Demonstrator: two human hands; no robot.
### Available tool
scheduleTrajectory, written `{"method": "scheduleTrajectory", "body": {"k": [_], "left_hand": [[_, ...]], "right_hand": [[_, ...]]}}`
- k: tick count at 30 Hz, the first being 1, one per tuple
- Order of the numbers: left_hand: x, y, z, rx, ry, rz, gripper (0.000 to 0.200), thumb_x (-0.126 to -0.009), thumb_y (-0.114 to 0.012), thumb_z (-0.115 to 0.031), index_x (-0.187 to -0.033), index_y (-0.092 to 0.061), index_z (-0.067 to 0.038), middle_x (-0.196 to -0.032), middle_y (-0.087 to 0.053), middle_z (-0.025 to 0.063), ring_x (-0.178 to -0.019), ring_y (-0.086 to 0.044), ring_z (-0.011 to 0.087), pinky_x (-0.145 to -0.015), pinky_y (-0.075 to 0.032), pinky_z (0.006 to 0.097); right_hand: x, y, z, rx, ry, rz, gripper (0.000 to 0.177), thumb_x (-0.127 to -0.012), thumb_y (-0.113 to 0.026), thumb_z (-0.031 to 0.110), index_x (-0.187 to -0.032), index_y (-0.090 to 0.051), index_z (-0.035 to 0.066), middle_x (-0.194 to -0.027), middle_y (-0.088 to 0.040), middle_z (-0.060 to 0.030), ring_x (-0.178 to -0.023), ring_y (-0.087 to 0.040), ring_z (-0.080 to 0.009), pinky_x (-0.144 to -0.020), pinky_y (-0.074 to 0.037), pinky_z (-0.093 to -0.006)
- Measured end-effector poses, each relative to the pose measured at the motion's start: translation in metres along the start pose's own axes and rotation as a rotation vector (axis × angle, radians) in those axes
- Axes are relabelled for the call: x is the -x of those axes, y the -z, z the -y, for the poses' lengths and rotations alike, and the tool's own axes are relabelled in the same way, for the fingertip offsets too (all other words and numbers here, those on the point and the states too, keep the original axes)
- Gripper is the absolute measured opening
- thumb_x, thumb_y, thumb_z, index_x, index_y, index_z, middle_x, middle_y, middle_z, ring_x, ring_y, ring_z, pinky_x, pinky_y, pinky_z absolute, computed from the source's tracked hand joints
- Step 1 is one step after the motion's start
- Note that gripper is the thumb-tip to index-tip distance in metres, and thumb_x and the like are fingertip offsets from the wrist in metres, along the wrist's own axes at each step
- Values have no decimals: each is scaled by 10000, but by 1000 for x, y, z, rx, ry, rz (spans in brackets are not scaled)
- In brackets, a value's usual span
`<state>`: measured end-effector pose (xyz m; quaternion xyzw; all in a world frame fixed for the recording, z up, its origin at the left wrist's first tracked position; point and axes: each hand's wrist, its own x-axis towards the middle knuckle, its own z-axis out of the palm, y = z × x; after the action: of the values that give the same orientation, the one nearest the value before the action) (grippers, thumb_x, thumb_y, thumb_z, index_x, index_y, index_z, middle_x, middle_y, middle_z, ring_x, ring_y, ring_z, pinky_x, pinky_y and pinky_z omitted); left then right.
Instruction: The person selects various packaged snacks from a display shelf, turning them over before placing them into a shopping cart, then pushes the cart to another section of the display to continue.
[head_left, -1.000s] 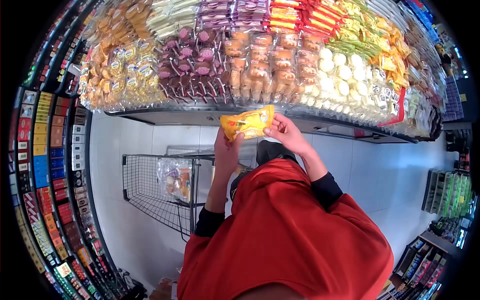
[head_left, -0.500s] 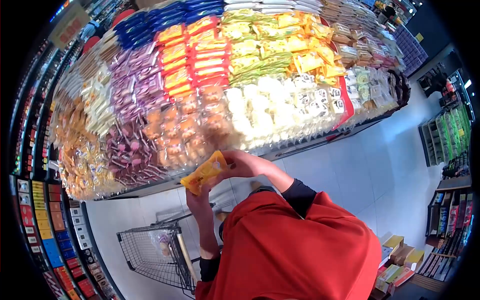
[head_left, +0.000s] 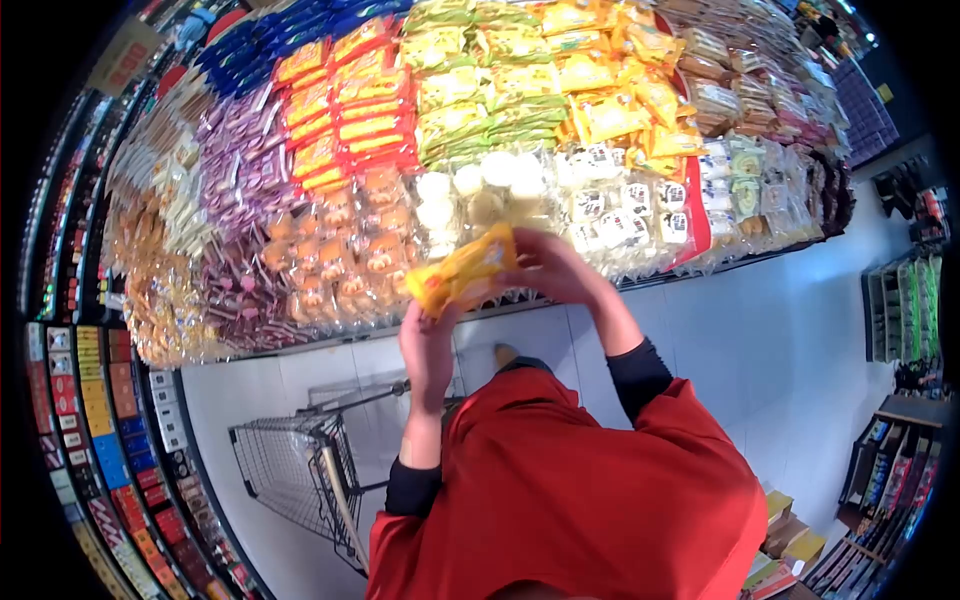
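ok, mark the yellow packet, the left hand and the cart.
yellow packet [head_left: 468,270], head view, middle of the wrapper.
left hand [head_left: 428,345], head view, middle of the hand.
cart [head_left: 280,475], head view, wire wall of the basket.

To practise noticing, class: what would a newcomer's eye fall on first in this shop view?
A yellow packet, mid-frame, gripped by the left hand from below and the right hand at its right end. Behind it, a display table heaped with bright wrapped snacks fills the upper half; a wire trolley stands lower left.
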<state>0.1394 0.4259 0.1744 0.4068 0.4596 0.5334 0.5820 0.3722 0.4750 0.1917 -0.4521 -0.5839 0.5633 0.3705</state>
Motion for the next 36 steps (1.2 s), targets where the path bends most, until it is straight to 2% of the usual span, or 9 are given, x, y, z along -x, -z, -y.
{"method": "scheduleTrajectory", "body": {"k": [7, 9, 14, 20, 22, 23, 26, 32, 36], "left_hand": [[4, -28, 0, -62, -82, 216, 415, -1015, -525, 49, -1423, -479, -8, -1293, -644, 111, -1087, -656, 173, -967, -491, 305], [14, -15, 11, -174, 25, 32, 403, -1019, -524, 28, -1419, -490, -13, -1311, -632, 115, -1027, -675, 168, -945, -500, 307], [53, 56, 58, -231, 41, -71, 378, -1014, -536, -8, -1391, -510, -6, -1306, -631, 127, -996, -684, 177, -925, -501, 292], [116, 120, 99, -244, 218, -334, 360, -1004, -550, -4, -1362, -515, -10, -1236, -645, 104, -971, -662, 159, -881, -530, 292], [130, 128, 118, -215, 190, -378, 357, -1001, -551, -3, -1356, -515, -13, -1225, -646, 98, -972, -663, 160, -882, -530, 291], [139, 136, 122, -204, 154, -381, 354, -998, -552, -2, -1350, -515, -17, -1215, -647, 92, -972, -664, 161, -882, -529, 289], [156, 135, 131, -232, 179, -481, 353, -996, -538, 12, -1346, -509, -16, -1184, -647, 84, -968, -664, 152, -888, -525, 283], [190, 131, 163, -110, 128, -604, 354, -1002, -533, 24, -1354, -508, -7, -1184, -638, 89, -957, -659, 142, -883, -526, 278], [218, 136, 162, -197, 191, -677, 321, -987, -576, 30, -1306, -545, 7, -1140, -647, 87, -936, -647, 125, -848, -523, 262]], "right_hand": [[6, 80, 29, 122, 63, -208, 372, -878, -781, 65, -1225, -662, 6, -1083, -720, -33, -958, -653, -103, -847, -537, -281], [-9, 118, 6, -201, 194, -399, 356, -910, -745, 53, -1233, -618, -28, -1046, -710, -33, -958, -645, -93, -854, -514, -251], [-39, 215, 4, -37, 333, -842, 358, -950, -703, 70, -1281, -599, -16, -1178, -698, -65, -1025, -663, -96, -908, -513, -237], [-103, 282, -24, 84, 326, -901, 560, -910, -750, 110, -1365, -474, -63, -1154, -698, -162, -1006, -680, -179, -870, -535, -280], [-108, 279, -21, 559, 231, -1013, 564, -901, -759, 169, -1350, -512, -66, -1198, -672, -219, -1103, -652, -278, -956, -510, -370], [-126, 309, -57, 753, 416, -994, 577, -894, -760, 194, -1345, -521, -75, -1230, -650, -249, -1143, -621, -356, -1013, -477, -437], [-110, 260, -14, 1220, 390, -1136, 612, -917, -735, 285, -1382, -527, -54, -1336, -580, -279, -1223, -569, -414, -1040, -459, -466], [-112, 296, -24, 1290, 425, -960, 594, -997, -618, 438, -1324, -591, -57, -1323, -589, -286, -1220, -546, -433, -1068, -421, -497], [-111, 220, 15, 1317, 587, -847, 554, -1021, -595, 420, -1330, -602, -40, -1338, -591, -259, -1233, -555, -405, -1059, -445, -483]]}}
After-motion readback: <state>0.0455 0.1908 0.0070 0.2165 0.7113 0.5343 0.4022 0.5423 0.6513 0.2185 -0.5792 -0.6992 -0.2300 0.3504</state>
